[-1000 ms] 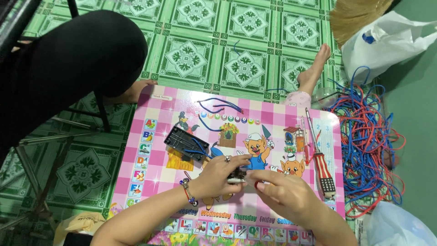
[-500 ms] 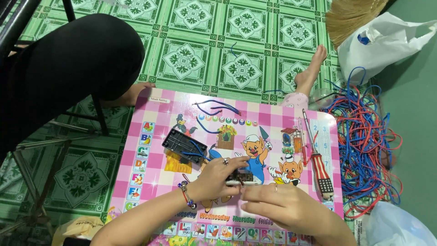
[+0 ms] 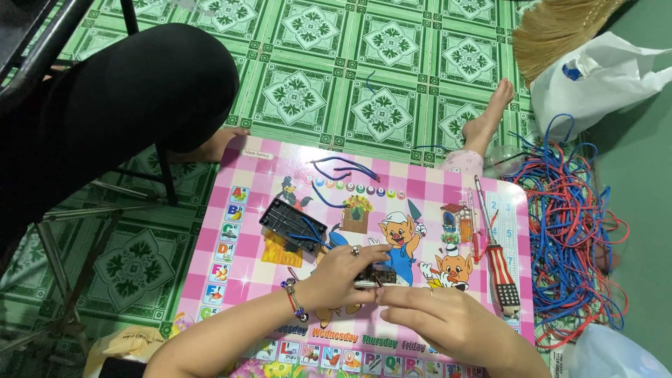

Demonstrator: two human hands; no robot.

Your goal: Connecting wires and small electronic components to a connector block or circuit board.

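Green tiled floor, pink checked board (image 3: pixel 231 280) | small dark part (image 3: pixel 373 277) pinched by curled left hand (image 3: pixel 343 274) | right hand (image 3: pixel 441 320) laid flat, fingertips touching it

White plastic bag (image 3: pixel 602 77), upper right

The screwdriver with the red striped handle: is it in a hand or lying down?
Lying down: the screwdriver rests flat on the pink table, untouched.

Pretty bright, even indoor light, colours pop nicely. Shadows are soft, just a faint one under the hands (image 3: pixel 392 294). No glare, mostly sharp, slight softness toward the corners.
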